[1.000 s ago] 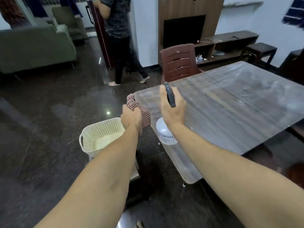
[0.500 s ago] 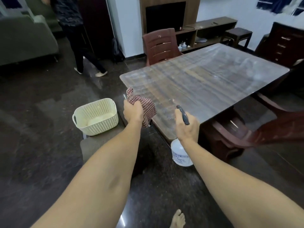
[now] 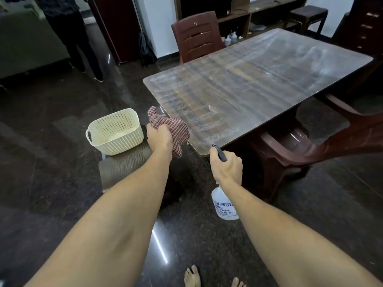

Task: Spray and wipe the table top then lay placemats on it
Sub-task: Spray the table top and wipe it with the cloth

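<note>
The wooden table top (image 3: pixel 259 79) under a clear, smeared cover stretches away to the right. My left hand (image 3: pixel 159 137) grips a bunched red-and-white checked cloth (image 3: pixel 176 129) just off the table's near-left edge. My right hand (image 3: pixel 226 168) holds the black head of a white spray bottle (image 3: pixel 224 204), which hangs below my wrist by the table's near corner; its nozzle points toward the table. No placemats are in view.
A cream perforated basket (image 3: pixel 115 131) sits on a grey seat (image 3: pixel 124 166) left of the table. Maroon plastic chairs stand at the far side (image 3: pixel 196 36) and the right side (image 3: pixel 310 146). A person (image 3: pixel 68 32) stands at the back left on the dark floor.
My view has swung right and back from the table. My right hand with the bottle has dropped from over the table top to below its near corner. My left hand keeps hold of the cloth.
</note>
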